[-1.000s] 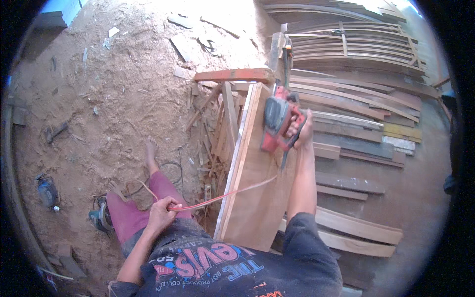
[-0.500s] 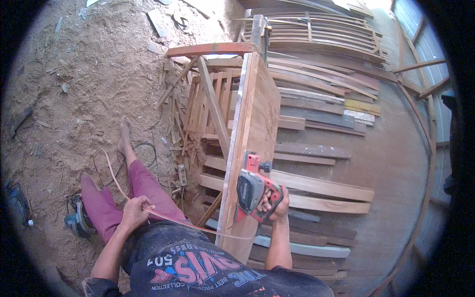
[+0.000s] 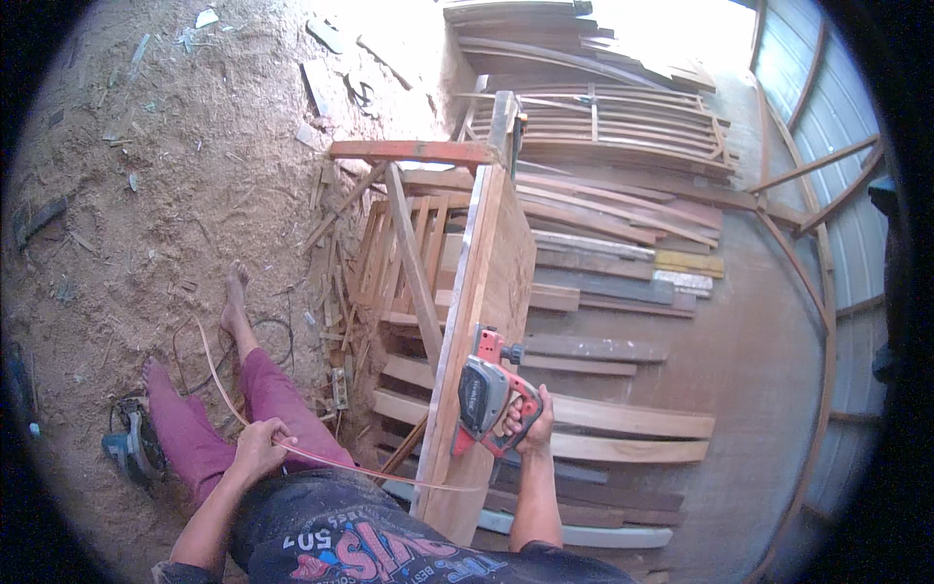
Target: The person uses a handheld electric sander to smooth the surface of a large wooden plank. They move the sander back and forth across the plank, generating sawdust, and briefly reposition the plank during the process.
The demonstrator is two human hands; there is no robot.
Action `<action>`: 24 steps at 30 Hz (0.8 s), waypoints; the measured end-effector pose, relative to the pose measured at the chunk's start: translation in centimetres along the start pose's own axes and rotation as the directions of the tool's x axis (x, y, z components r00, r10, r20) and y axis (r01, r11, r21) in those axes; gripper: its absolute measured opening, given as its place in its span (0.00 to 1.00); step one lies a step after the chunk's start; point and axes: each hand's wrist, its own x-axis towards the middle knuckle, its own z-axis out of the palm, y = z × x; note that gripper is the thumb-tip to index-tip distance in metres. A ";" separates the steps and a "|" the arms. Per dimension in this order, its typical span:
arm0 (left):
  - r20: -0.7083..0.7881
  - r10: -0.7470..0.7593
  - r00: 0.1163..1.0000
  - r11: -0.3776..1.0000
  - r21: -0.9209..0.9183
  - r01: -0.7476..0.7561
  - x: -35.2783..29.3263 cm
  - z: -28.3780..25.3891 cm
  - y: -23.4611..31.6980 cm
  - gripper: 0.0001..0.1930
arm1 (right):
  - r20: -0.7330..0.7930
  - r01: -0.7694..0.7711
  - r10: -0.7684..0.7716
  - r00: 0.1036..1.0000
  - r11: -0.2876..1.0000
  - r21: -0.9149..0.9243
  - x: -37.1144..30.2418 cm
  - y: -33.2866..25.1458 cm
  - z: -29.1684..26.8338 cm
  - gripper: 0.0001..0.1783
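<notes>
My right hand is wrapped round the rear handle of a red and grey electric hand planer. The planer rests on a long, thick wooden plank that stretches away from my body on a wooden stand. To the left, over my lap, my left hand pinches a thin pinkish cord. From that hand the cord runs one way down to the floor and the other way across the plank's near end, behind the planer. The planer's underside is hidden against the wood.
A blue circular saw lies on the shaving-covered floor by my left foot. An orange-red crossbar and a slanted brace belong to the stand. Stacked boards fill the floor on the right, near a metal wall.
The view has shifted, so the scene sits lower in it. Against the boards behind, the planer appears slightly farther along the plank. Both hands keep their holds.
</notes>
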 end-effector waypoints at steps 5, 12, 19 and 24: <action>-0.083 -0.009 0.997 1.000 -0.005 0.009 2.2 1.3 1.0 0.11 | 0.043 0.028 -0.028 0.999 1.000 0.001 5.7 -4.5 2.2 0.36; -0.122 -0.060 0.991 0.998 -0.040 0.055 5.6 2.1 3.3 0.09 | 0.112 0.098 -0.092 0.989 0.994 -0.051 15.4 -12.1 6.3 0.35; -0.143 -0.114 0.983 0.985 -0.146 0.093 8.5 3.1 9.5 0.08 | 0.347 0.317 -0.255 0.902 0.939 -0.134 30.5 -24.3 14.4 0.34; -0.156 -0.105 0.982 0.965 -0.253 0.063 10.8 4.8 13.0 0.07 | 0.281 0.152 -0.138 0.950 0.988 -0.029 35.5 -28.0 15.8 0.33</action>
